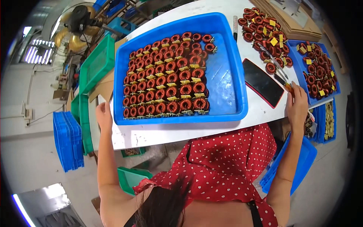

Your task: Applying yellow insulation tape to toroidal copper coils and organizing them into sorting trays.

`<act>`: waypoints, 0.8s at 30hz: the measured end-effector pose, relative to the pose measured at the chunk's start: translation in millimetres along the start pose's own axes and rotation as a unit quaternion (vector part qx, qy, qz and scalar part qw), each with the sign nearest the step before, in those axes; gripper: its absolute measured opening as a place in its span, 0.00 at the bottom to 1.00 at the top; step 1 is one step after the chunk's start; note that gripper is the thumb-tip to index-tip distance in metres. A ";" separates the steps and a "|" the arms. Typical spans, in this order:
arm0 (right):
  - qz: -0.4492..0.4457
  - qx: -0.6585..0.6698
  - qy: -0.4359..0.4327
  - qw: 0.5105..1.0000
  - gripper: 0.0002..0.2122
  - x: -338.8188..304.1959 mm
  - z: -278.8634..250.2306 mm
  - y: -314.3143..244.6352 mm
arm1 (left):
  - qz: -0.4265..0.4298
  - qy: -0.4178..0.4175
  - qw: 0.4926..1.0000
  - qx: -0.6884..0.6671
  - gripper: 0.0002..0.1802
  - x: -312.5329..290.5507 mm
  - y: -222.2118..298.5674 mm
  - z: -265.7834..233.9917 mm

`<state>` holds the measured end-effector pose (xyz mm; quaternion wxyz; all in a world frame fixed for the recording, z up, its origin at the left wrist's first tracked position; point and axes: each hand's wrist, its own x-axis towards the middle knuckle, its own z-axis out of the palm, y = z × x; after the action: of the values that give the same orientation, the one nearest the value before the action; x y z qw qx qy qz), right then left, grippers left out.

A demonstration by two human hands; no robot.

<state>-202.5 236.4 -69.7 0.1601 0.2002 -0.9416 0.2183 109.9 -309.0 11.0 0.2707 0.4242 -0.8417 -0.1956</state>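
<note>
White table runs under everything. On it a big blue tray w/ copper-wound coils stood in rows, its R side mostly bare. L hand just beside the tray's L wall, fingers curled — can't tell if they hold anything. R hand at the orange handle of a thin metal tool, fingers against it; can't tell if closed round it.

Nearby: phone w/ red edge, marker, loose coil pile w/ yellow tags, smaller blue bin of more coils, brown boards at far R.

Room: fan far L, green tray tilted by the table, stacked blue crates below, pale floor.
</note>
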 end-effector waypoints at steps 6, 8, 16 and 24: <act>-0.042 0.062 0.060 0.995 0.13 7.2 -9.7 -24.4 | -0.189 -0.165 0.945 -0.210 0.22 -0.4 11.6 21.8; -0.024 0.188 0.054 0.980 0.11 13.0 -13.1 -44.3 | -0.189 -0.141 0.952 -0.196 0.19 -3.8 15.9 25.1; -0.203 0.334 -0.025 0.920 0.05 42.9 -20.0 -140.4 | -0.162 -0.107 0.965 -0.177 0.15 -14.5 17.5 23.5; -0.335 0.187 -0.163 0.909 0.10 80.1 -0.8 -197.9 | -0.157 -0.070 0.975 -0.139 0.15 -53.6 31.5 16.6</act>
<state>-183.4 49.0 30.8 0.0280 0.5631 -0.7740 0.2882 106.8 -245.6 0.1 0.2332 0.4947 -0.7457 -0.3804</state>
